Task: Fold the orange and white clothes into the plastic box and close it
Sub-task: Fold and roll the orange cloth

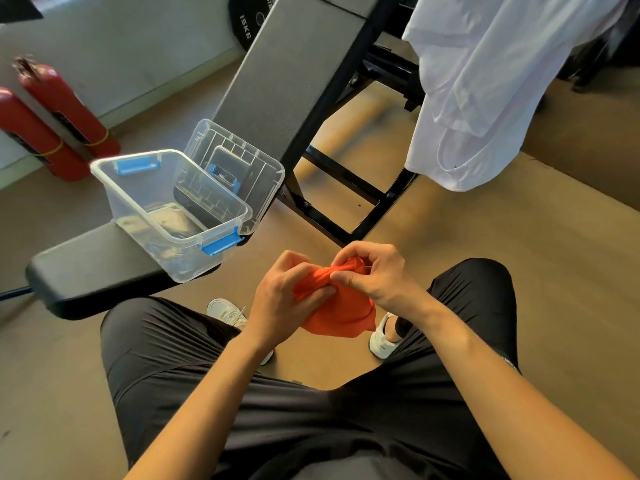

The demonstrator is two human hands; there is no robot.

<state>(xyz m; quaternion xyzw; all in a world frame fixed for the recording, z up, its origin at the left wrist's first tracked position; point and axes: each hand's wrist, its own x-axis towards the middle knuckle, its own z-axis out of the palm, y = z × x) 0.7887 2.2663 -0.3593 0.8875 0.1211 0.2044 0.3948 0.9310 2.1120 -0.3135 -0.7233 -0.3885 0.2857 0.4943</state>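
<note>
An orange cloth is bunched between both hands above my knees. My left hand grips its left side with curled fingers. My right hand pinches its top edge. A clear plastic box with blue latches stands open and empty on a black bench seat to the left. Its clear lid leans against the bench backrest behind the box. A white garment hangs over gym equipment at the upper right.
The black bench seat lies at the left, its inclined backrest and black frame ahead. Two red fire extinguishers stand by the wall at far left. A 15 kg weight plate leans at the top. Tan floor lies around.
</note>
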